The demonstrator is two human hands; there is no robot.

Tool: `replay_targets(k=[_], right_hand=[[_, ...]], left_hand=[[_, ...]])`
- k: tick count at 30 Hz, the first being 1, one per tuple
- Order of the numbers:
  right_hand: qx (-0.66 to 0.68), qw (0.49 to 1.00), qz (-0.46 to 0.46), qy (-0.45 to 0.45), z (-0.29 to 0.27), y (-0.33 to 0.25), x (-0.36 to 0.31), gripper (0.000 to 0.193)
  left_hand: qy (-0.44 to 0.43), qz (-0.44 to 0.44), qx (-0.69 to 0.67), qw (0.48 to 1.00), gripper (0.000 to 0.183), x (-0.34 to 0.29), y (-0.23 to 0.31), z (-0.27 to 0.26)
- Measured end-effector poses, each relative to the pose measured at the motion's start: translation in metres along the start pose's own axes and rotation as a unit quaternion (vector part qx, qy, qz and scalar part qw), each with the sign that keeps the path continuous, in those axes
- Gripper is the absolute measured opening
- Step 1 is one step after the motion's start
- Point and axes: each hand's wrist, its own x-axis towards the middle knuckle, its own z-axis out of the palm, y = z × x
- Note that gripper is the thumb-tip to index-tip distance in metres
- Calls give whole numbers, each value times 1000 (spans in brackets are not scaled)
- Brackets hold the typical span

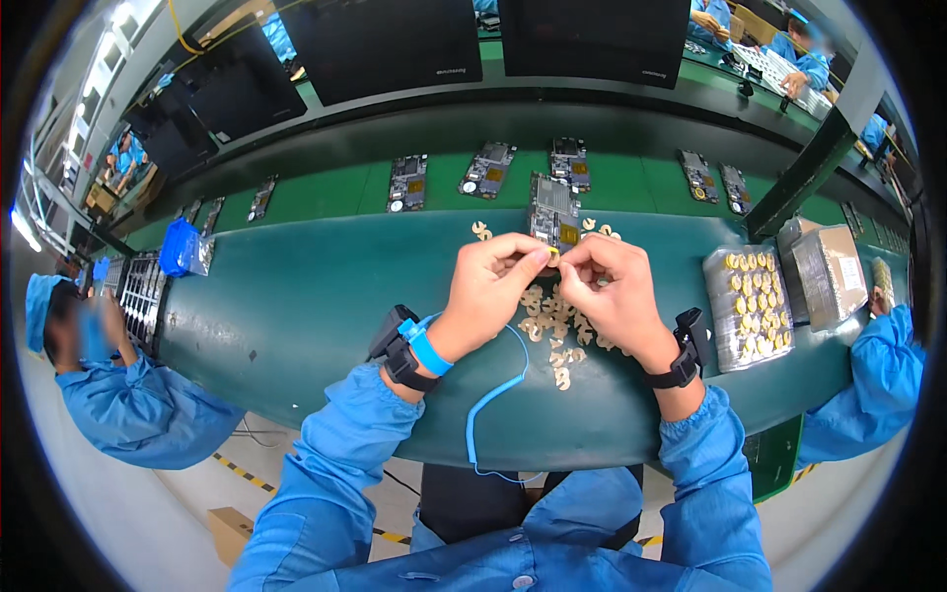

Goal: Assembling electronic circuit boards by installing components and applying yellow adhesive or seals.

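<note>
My left hand (490,286) and my right hand (614,288) meet at the middle of the green table. Both are closed in a pinch, thumb against forefinger, on a small yellow piece (552,252) between their fingertips. Fingers partly cover it, so its full shape is hidden. Just beyond the fingertips lies a circuit board (553,202) with a silvery shield and a gold-coloured patch. Loose beige C-shaped pieces (554,321) are scattered beneath and between my hands, with a few more beside the board.
To the right stands a clear plastic tray (717,308) of round yellow parts, beside a cardboard box (827,276). Several circuit boards (408,184) lie along the green belt (345,187). A blue coiled cord (476,414) runs from my left wrist. Co-workers sit at both sides.
</note>
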Motion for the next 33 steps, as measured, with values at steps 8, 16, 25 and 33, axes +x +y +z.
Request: replay_targets(k=[8,16,25,33], right_hand=[[35,976,104,-185,-33,5,4,17],[-12,1000,-16,0,-5,11,6,11],[-25,999,-37,0,2,6,7,9],[-111,990,-69,43,-5,-3,6,14]], left_hand=[[54,-3,-110,993,18,5,-5,-12],[5,-14,-83,996,17,4,-5,0],[0,-31,-100,995,17,6,-10,-2],[-13,-68,-112,991,22,2,0,-5]])
